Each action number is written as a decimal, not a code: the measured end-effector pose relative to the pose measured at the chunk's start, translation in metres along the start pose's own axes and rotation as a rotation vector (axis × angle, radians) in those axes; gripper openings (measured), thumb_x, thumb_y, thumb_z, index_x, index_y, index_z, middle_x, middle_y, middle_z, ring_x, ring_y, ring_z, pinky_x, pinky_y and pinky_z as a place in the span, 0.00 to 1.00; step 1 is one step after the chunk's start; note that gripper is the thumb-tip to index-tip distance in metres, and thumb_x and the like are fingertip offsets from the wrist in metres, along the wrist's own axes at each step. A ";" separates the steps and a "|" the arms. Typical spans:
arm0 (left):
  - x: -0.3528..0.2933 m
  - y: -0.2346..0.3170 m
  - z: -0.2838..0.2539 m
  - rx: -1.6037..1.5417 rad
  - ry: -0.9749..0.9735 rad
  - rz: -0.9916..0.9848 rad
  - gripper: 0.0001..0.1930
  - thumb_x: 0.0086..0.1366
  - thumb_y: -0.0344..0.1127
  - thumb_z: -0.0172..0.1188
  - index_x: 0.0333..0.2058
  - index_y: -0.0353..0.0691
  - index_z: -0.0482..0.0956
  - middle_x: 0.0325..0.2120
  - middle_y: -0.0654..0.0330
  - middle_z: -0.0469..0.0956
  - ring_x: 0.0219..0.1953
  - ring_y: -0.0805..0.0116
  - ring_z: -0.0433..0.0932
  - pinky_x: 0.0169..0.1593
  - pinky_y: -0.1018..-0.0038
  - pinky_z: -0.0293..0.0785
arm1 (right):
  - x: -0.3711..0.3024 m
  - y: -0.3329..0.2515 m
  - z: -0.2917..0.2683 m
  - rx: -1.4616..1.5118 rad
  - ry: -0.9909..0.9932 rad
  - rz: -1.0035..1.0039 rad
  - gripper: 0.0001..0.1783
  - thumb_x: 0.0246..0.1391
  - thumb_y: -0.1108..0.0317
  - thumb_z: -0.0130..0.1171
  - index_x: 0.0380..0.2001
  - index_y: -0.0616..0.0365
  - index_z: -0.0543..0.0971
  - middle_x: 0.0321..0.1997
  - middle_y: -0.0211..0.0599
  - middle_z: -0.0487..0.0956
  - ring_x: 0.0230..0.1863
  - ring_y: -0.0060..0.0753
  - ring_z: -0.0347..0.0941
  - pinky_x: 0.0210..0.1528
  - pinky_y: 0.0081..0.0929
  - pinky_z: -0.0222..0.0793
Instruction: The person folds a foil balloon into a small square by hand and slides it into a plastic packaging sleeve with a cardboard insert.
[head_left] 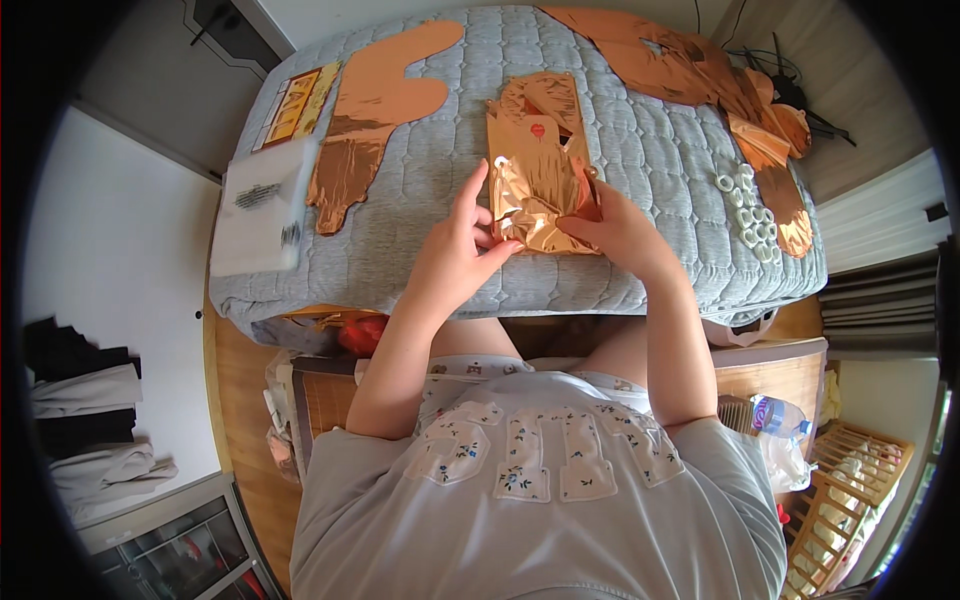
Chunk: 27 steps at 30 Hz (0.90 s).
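A flat copper-coloured foil balloon (540, 185), partly folded and crumpled at its near end, lies on the grey quilted bed in front of me. My left hand (470, 235) is at its near left corner, thumb on the near edge, index finger stretched along the side and the other fingers curled in. At the near right corner, my right hand (612, 228) grips the foil, with its thumb pressed on top and its fingers mostly hidden behind the edge.
Another flat foil balloon (385, 95) lies to the left, beside a printed packet (297, 105) and a white translucent package (262, 210). More foil balloons (680, 60) spread over the far right. Several small white rings (750, 215) are near the bed's right edge. A plastic bottle (780, 417) stands lower right.
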<state>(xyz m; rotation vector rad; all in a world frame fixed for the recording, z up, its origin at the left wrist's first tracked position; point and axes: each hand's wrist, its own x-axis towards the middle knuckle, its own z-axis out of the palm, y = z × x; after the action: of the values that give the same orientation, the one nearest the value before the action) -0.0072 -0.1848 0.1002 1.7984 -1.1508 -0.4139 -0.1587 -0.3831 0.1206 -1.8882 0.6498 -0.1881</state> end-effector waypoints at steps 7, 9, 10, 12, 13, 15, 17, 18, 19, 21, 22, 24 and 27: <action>0.003 0.003 -0.006 -0.067 -0.038 -0.100 0.52 0.62 0.26 0.72 0.77 0.46 0.45 0.37 0.55 0.80 0.35 0.69 0.86 0.39 0.72 0.80 | 0.012 0.011 0.000 0.033 -0.053 0.012 0.25 0.57 0.70 0.68 0.56 0.65 0.76 0.41 0.31 0.84 0.36 0.17 0.75 0.38 0.20 0.72; 0.002 -0.004 -0.010 -0.174 -0.034 -0.074 0.49 0.62 0.24 0.70 0.75 0.44 0.49 0.40 0.55 0.79 0.37 0.68 0.86 0.39 0.74 0.80 | 0.011 0.006 0.000 0.045 -0.082 0.033 0.27 0.55 0.68 0.69 0.56 0.66 0.76 0.42 0.37 0.85 0.38 0.23 0.78 0.40 0.23 0.74; 0.001 -0.005 -0.010 -0.174 -0.033 -0.076 0.49 0.62 0.24 0.70 0.75 0.44 0.49 0.40 0.55 0.79 0.37 0.68 0.86 0.39 0.74 0.80 | 0.011 0.002 -0.001 0.057 -0.107 0.054 0.29 0.54 0.65 0.70 0.56 0.67 0.75 0.42 0.42 0.86 0.39 0.28 0.81 0.42 0.27 0.76; -0.002 -0.001 -0.012 -0.106 -0.021 -0.094 0.44 0.62 0.25 0.69 0.73 0.42 0.54 0.41 0.54 0.79 0.36 0.63 0.86 0.43 0.68 0.82 | 0.008 -0.009 -0.002 0.020 -0.102 0.091 0.29 0.53 0.65 0.70 0.56 0.67 0.75 0.42 0.42 0.86 0.39 0.28 0.81 0.42 0.27 0.76; -0.004 0.003 -0.013 -0.106 -0.021 -0.096 0.44 0.62 0.25 0.69 0.73 0.42 0.54 0.41 0.54 0.79 0.36 0.63 0.86 0.43 0.68 0.82 | 0.007 -0.012 -0.002 -0.016 -0.096 0.127 0.28 0.53 0.65 0.70 0.55 0.67 0.76 0.42 0.42 0.86 0.39 0.28 0.81 0.42 0.27 0.76; -0.006 0.013 -0.010 -0.044 0.012 -0.119 0.41 0.62 0.22 0.67 0.71 0.41 0.58 0.43 0.55 0.78 0.41 0.61 0.85 0.43 0.68 0.83 | 0.008 -0.011 -0.002 0.001 -0.106 0.114 0.28 0.53 0.65 0.70 0.54 0.68 0.76 0.42 0.43 0.86 0.39 0.28 0.81 0.42 0.27 0.76; -0.008 0.009 -0.006 0.137 0.056 -0.010 0.39 0.62 0.24 0.66 0.70 0.41 0.61 0.47 0.55 0.78 0.47 0.60 0.83 0.47 0.65 0.82 | 0.009 -0.009 -0.003 0.017 -0.117 0.100 0.28 0.53 0.65 0.70 0.54 0.68 0.76 0.42 0.43 0.86 0.39 0.28 0.81 0.42 0.27 0.76; -0.009 0.006 -0.003 0.318 0.100 0.100 0.37 0.62 0.25 0.66 0.69 0.41 0.64 0.51 0.55 0.77 0.53 0.58 0.81 0.52 0.62 0.81 | 0.010 -0.008 -0.003 -0.002 -0.117 0.105 0.28 0.53 0.65 0.70 0.54 0.68 0.76 0.42 0.43 0.86 0.39 0.28 0.81 0.42 0.27 0.76; -0.010 0.005 0.001 0.318 0.100 0.100 0.37 0.62 0.25 0.66 0.69 0.41 0.64 0.51 0.55 0.77 0.53 0.58 0.81 0.52 0.62 0.81 | 0.011 -0.006 -0.003 -0.020 -0.115 0.110 0.28 0.53 0.65 0.70 0.54 0.68 0.76 0.42 0.43 0.86 0.39 0.28 0.81 0.42 0.27 0.76; -0.013 0.002 0.009 0.552 0.055 0.600 0.33 0.62 0.30 0.65 0.67 0.42 0.69 0.62 0.52 0.73 0.64 0.54 0.73 0.62 0.55 0.75 | 0.014 0.001 -0.001 -0.024 -0.099 0.083 0.28 0.53 0.65 0.70 0.54 0.69 0.75 0.42 0.43 0.86 0.39 0.29 0.81 0.42 0.28 0.76; -0.018 0.002 0.015 0.601 -0.059 0.598 0.33 0.65 0.43 0.65 0.67 0.41 0.69 0.68 0.52 0.68 0.70 0.52 0.67 0.70 0.52 0.65 | 0.015 0.003 -0.001 -0.028 -0.081 0.056 0.29 0.53 0.65 0.69 0.55 0.69 0.75 0.41 0.44 0.86 0.40 0.29 0.81 0.43 0.28 0.76; -0.021 -0.003 0.021 0.631 -0.126 0.558 0.36 0.64 0.47 0.66 0.68 0.40 0.68 0.68 0.52 0.67 0.71 0.52 0.65 0.70 0.51 0.64 | 0.014 0.000 0.000 -0.049 -0.080 0.070 0.29 0.53 0.65 0.69 0.55 0.68 0.75 0.41 0.44 0.86 0.40 0.30 0.81 0.43 0.29 0.76; -0.022 -0.008 0.022 0.672 -0.196 0.526 0.40 0.62 0.52 0.67 0.69 0.39 0.66 0.69 0.52 0.67 0.72 0.53 0.64 0.71 0.51 0.63 | 0.007 -0.011 -0.002 -0.048 -0.078 0.071 0.30 0.53 0.64 0.70 0.56 0.68 0.75 0.42 0.43 0.86 0.41 0.30 0.81 0.45 0.29 0.76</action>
<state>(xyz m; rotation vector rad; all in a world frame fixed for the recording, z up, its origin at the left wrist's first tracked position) -0.0296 -0.1768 0.0783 1.9175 -2.0039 0.1376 -0.1494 -0.3853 0.1302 -1.9054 0.6721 -0.0540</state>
